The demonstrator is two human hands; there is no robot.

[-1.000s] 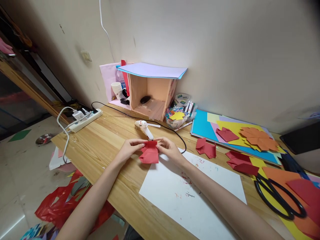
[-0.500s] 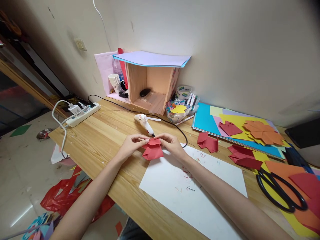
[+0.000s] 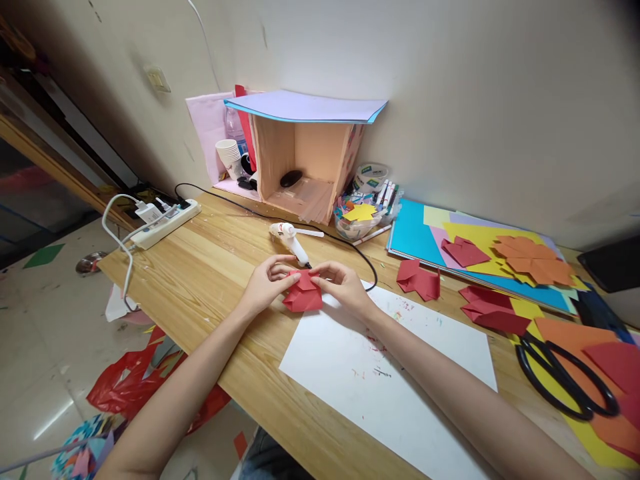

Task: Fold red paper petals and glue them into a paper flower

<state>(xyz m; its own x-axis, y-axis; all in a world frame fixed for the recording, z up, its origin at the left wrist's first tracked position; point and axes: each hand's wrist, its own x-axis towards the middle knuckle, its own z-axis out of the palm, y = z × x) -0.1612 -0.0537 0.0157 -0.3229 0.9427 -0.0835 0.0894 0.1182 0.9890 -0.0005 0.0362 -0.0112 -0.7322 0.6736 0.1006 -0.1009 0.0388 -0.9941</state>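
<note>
Left hand (image 3: 266,285) and right hand (image 3: 346,285) are partly closed, and by the thumb and fingers of each, one side of a folded red paper (image 3: 302,301) is pinched near its upper edge. The paper is held at the wooden table (image 3: 250,373), near the white sheet (image 3: 390,400). Just beyond the fingertips, a glue gun (image 3: 295,247) is seen; farther right, another folded red piece (image 3: 419,280) and black scissors (image 3: 584,405) are laid out.
</note>
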